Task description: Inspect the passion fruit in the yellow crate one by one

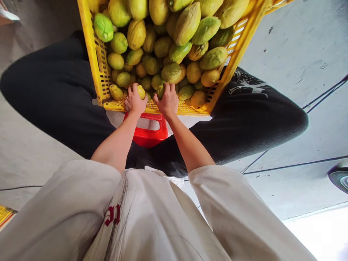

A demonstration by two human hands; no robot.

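Note:
A yellow plastic crate (94,54) in front of me is heaped with oval, yellow-green fruits (187,23), larger at the far side and smaller near me. At the crate's near edge, my left hand (136,100) curls its fingers around a small yellow fruit (141,92). Close beside it, my right hand (168,99) has its thumb and fingers about a small green fruit (160,92). Both fruits still lie low among the others, inside the near wall. Parts of them are hidden by my fingers.
A red plastic stool (150,137) stands between my legs under the near edge of the crate. Black cables (296,165) run over the grey floor (288,54) at right. A wheel (339,179) shows at the right edge, and part of a yellow crate (5,214) at lower left.

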